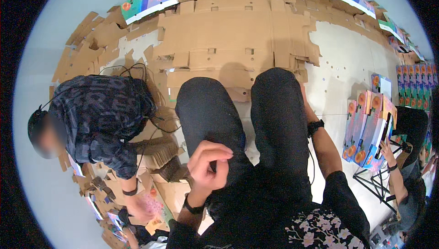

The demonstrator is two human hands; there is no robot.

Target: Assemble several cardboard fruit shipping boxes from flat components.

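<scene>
I am sitting with both legs in black trousers [279,121] stretched out in front of me. My left hand [208,164] rests on my left thigh with its fingers curled in and nothing visible in it; a dark band sits on that wrist. My right forearm, wearing a black watch [315,126], runs down the outside of my right leg. My right hand [303,97] is mostly hidden behind that leg, near the pale floor. A stack of flat brown cardboard sheets [233,34] lies just beyond my knees.
To my left, a person in a dark patterned shirt [100,116] bends over folded cardboard pieces [160,155]. At the right, another person's hand [386,150] holds colourful printed boxes [366,130]. More such boxes [148,0] line the far edge.
</scene>
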